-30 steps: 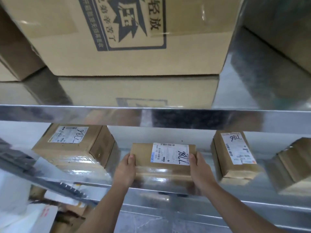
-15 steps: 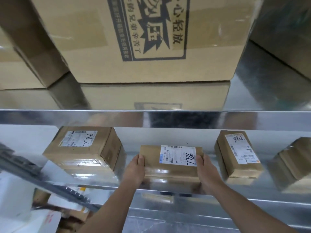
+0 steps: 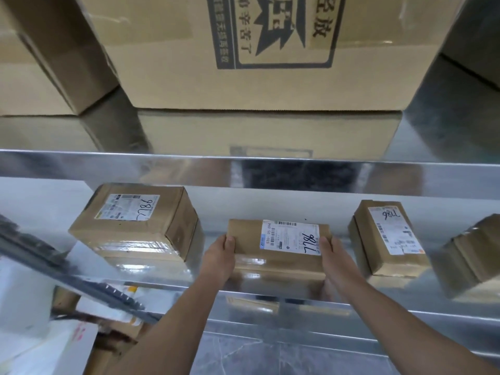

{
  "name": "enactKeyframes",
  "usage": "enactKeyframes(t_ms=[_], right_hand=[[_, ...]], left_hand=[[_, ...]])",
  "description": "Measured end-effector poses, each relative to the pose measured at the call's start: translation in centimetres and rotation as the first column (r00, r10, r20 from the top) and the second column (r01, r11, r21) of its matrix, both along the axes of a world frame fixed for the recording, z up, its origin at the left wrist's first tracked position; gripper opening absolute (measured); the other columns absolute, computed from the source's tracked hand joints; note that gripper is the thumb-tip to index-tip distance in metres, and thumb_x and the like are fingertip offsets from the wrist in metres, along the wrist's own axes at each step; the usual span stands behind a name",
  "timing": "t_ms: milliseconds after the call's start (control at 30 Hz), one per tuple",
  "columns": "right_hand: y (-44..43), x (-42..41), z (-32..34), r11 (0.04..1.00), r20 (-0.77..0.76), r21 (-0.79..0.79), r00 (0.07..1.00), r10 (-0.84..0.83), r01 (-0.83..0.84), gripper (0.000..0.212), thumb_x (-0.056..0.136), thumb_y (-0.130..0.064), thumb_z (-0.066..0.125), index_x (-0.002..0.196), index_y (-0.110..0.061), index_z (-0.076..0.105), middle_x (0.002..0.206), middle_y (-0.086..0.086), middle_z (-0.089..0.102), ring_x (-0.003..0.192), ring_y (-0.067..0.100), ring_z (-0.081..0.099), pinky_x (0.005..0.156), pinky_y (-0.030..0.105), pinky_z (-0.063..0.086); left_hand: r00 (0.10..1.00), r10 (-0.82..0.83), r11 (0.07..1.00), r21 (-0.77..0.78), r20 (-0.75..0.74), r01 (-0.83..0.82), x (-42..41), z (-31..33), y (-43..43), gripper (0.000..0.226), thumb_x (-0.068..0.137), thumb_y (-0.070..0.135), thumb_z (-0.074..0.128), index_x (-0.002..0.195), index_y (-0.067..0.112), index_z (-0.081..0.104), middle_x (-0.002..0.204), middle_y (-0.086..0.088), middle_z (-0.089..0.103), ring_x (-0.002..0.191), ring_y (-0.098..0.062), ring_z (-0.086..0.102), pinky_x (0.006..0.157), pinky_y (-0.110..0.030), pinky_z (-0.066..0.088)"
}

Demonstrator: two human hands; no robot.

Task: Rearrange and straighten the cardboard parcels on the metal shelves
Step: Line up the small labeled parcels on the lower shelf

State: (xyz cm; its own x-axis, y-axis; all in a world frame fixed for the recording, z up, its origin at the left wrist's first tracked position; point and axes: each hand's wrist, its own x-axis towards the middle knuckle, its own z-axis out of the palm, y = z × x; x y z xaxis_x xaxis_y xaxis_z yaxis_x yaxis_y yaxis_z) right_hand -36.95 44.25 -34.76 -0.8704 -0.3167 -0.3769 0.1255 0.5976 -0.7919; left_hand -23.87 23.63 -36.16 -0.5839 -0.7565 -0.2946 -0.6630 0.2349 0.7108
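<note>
L hand (image 3: 219, 255) + R hand (image 3: 334, 258) clamp short ends of small flat brown cardboard parcel w/ white label (image 3: 278, 246), thumbs on top. It sits mid lower shiny metal shelf (image 3: 405, 309), near front. Prob light, stiff; tape looks slick, so grip at edges.

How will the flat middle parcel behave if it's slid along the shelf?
Probably stiff: the middle parcel shows square edges between the left hand and right hand. Unlikely to tip, being low and flat. May slide easily: glossy tape on its front, polished metal shelf.
</note>
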Motion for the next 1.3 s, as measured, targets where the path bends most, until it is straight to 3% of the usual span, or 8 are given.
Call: enactKeyframes(t_ms=[100, 267, 433, 633, 800, 1000, 1133, 1300], right_hand=[[0.1, -0.2, 0.0, 0.999, -0.008, 0.018, 0.999, 0.039, -0.038, 0.023, 0.111, -0.035, 0.031, 0.117, -0.020, 0.048, 0.110, 0.003, 0.057, 0.077, 0.002, 0.049, 0.072, 0.034, 0.033], [0.3, -0.4, -0.3, 0.998, -0.006, 0.003, 0.998, 0.058, -0.058, 0.028, 0.111, -0.037, 0.031, 0.126, -0.021, 0.048, 0.117, 0.002, 0.058, 0.097, 0.021, 0.053, 0.082, 0.033, 0.035], [-0.2, -1.0, -0.6, 0.999, 0.026, -0.023, 0.999, 0.034, -0.034, 0.028, 0.111, -0.039, 0.031, 0.122, -0.021, 0.049, 0.119, 0.001, 0.058, 0.102, 0.022, 0.053, 0.085, 0.034, 0.036], [-1.2, -1.7, -0.5, 1.000, 0.010, -0.015, 1.000, 0.011, -0.011, 0.027, 0.111, -0.038, 0.029, 0.115, -0.020, 0.048, 0.114, 0.003, 0.057, 0.100, 0.024, 0.051, 0.082, 0.035, 0.035], [-1.4, -2.0, -0.3, 0.999, -0.002, -0.006, 0.999, 0.037, -0.037, 0.025, 0.112, -0.037, 0.028, 0.117, -0.020, 0.046, 0.115, 0.004, 0.054, 0.101, 0.024, 0.049, 0.082, 0.033, 0.033], [-2.5, -3.4, 0.6, 0.995, -0.016, 0.078, 0.998, 0.067, -0.066, 0.040, 0.112, -0.039, 0.027, 0.134, -0.012, 0.046, 0.096, 0.000, 0.051, 0.074, 0.009, 0.044, 0.063, 0.035, 0.033], [-2.4, -3.4, 0.3, 0.995, -0.016, 0.082, 0.998, 0.062, -0.060, 0.042, 0.112, -0.040, 0.026, 0.135, -0.011, 0.045, 0.111, 0.006, 0.055, 0.088, 0.021, 0.048, 0.073, 0.035, 0.033], [-2.9, -3.7, 0.1, 0.994, -0.007, 0.100, 0.999, 0.033, -0.032, 0.043, 0.111, -0.042, 0.028, 0.134, -0.010, 0.045, 0.123, 0.014, 0.059, 0.099, 0.029, 0.050, 0.080, 0.037, 0.036]], left_hand=[[1.000, -0.006, 1.000, -0.017, -0.001, 0.006, 0.1, -0.3, 0.0, 0.042, 0.110, 0.034, 0.029, 0.127, 0.012, 0.060, 0.120, -0.014, 0.065, 0.098, -0.025, 0.052, 0.081, -0.032, 0.035], [1.000, 0.005, 1.000, -0.023, -0.008, -0.006, -0.1, -0.3, 0.2, 0.042, 0.110, 0.033, 0.029, 0.130, 0.011, 0.059, 0.120, -0.012, 0.063, 0.097, -0.023, 0.050, 0.082, -0.030, 0.033], [0.999, 0.026, 1.000, 0.016, -0.038, -0.026, -0.3, 0.0, -0.1, 0.039, 0.110, 0.032, 0.031, 0.123, 0.012, 0.062, 0.113, -0.010, 0.063, 0.097, -0.023, 0.052, 0.082, -0.029, 0.034], [0.998, 0.057, 0.998, 0.038, -0.038, -0.055, -1.5, 0.0, -0.9, 0.042, 0.109, 0.033, 0.030, 0.129, 0.013, 0.062, 0.122, -0.013, 0.066, 0.100, -0.026, 0.054, 0.089, -0.033, 0.040], [0.999, 0.041, 0.999, 0.020, -0.021, -0.041, -1.7, 0.3, -1.1, 0.043, 0.110, 0.032, 0.029, 0.132, 0.011, 0.060, 0.122, -0.015, 0.065, 0.098, -0.025, 0.051, 0.086, -0.032, 0.038], [0.999, 0.033, 0.998, 0.051, -0.027, -0.032, -3.0, 1.1, -1.7, 0.042, 0.109, 0.028, 0.030, 0.129, 0.008, 0.062, 0.122, -0.016, 0.065, 0.101, -0.027, 0.054, 0.083, -0.029, 0.037], [0.999, 0.038, 0.997, 0.061, -0.029, -0.036, -2.8, 0.8, -1.6, 0.042, 0.109, 0.029, 0.031, 0.128, 0.008, 0.062, 0.122, -0.016, 0.066, 0.107, -0.032, 0.057, 0.089, -0.033, 0.041], [1.000, 0.013, 0.999, 0.048, 0.004, -0.013, -2.9, 1.7, -1.7, 0.043, 0.110, 0.028, 0.028, 0.132, 0.007, 0.060, 0.124, -0.013, 0.062, 0.106, -0.028, 0.053, 0.085, -0.028, 0.034]])
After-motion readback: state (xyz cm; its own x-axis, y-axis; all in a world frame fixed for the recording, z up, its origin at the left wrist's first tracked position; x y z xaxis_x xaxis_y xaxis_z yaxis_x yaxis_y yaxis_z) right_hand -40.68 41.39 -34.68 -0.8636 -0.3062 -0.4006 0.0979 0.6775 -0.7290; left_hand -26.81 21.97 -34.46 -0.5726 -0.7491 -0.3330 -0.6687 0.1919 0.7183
